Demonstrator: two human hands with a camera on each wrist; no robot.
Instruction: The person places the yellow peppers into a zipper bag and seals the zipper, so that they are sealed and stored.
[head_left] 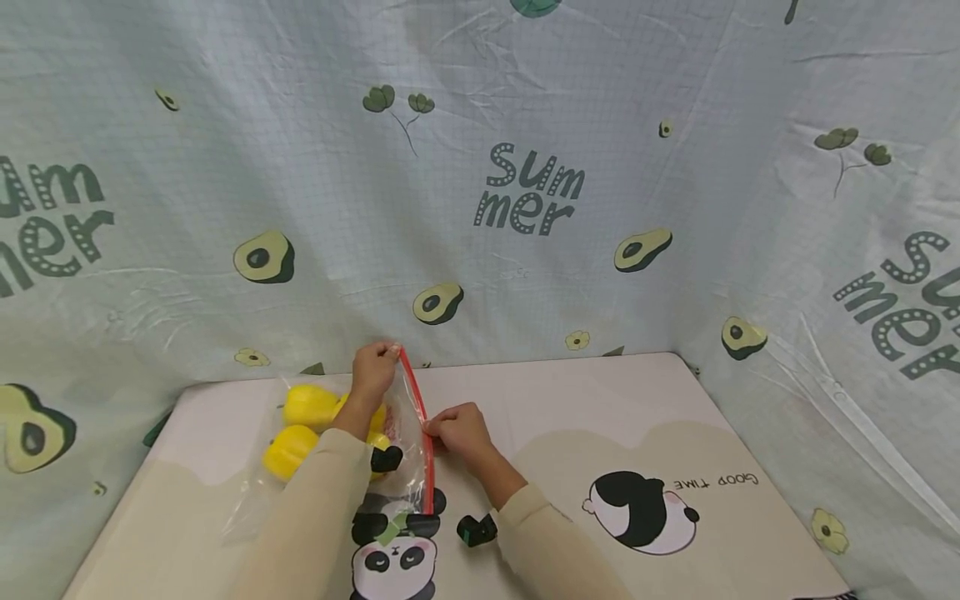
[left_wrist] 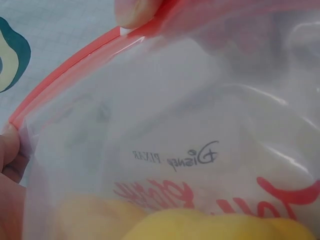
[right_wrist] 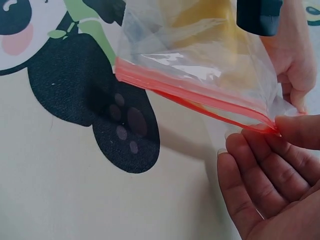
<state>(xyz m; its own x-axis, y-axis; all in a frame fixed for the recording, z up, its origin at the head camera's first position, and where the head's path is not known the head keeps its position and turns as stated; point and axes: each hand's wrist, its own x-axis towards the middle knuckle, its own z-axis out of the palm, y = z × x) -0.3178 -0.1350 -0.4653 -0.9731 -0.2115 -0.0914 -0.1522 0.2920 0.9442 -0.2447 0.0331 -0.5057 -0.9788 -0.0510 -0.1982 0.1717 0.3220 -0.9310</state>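
A clear zip bag (head_left: 407, 479) with a red zip strip (head_left: 415, 388) lies on the table, its mouth towards the right. Several yellow bell peppers (head_left: 291, 450) fill its left part. My left hand (head_left: 372, 377) pinches the far end of the strip. About midway along it, my right hand (head_left: 461, 433) pinches the red edge between thumb and forefinger, with the other fingers loosely bent. In the right wrist view the two edges of the mouth (right_wrist: 215, 112) part beside this pinch. Mirrored red and black lettering (left_wrist: 197, 152) shows through the plastic in the left wrist view.
The pale table (head_left: 525, 400) carries printed pandas (head_left: 393, 562) in front and a printed dog-like figure (head_left: 645, 512) on the right. Behind it and along the right side hangs a curtain (head_left: 525, 292) with avocado prints. A dark wrist camera (head_left: 477, 530) sits by the right sleeve.
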